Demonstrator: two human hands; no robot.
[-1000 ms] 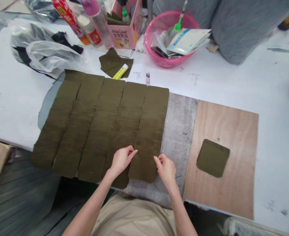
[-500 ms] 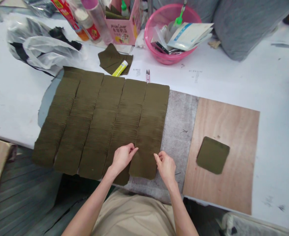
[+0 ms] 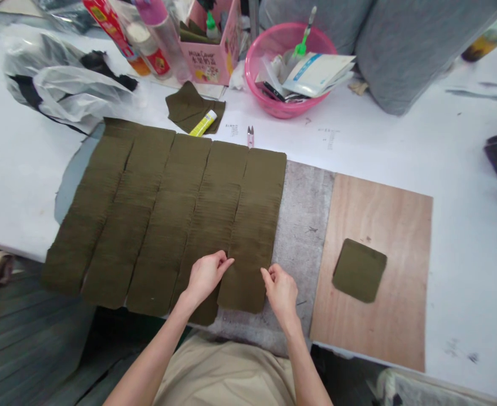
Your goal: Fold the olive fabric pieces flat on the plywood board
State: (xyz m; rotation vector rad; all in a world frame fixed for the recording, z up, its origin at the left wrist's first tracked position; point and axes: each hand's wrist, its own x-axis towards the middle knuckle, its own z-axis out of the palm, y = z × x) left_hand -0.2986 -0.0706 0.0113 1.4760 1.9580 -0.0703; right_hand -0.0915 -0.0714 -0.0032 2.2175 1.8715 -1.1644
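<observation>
Olive-green fabric pieces [image 3: 180,220] lie overlapped in several long columns side by side. At the near end of the rightmost column is a rounded-corner fabric piece [image 3: 243,290]. My left hand [image 3: 206,276] pinches its left edge between thumb and fingers. On the opposite edge, my right hand [image 3: 282,288] pinches the same piece, thumb and fingertips together. A single olive piece, or a small stack of them [image 3: 360,270], rests on the wooden board [image 3: 383,220] to the right.
A grey board [image 3: 305,208] lies under the columns. Behind them are small thread snips [image 3: 250,137], a yellow tube [image 3: 203,123] on fabric scraps [image 3: 189,107], a pink basin [image 3: 290,107] holding odds and ends, a pink box [image 3: 208,62], bottles [image 3: 159,34] and a plastic bag [image 3: 70,84].
The view has shifted slightly, so the table's things appear a little lower and further left. Both hands keep their pinch at the same fabric piece, with hardly any movement against it.
</observation>
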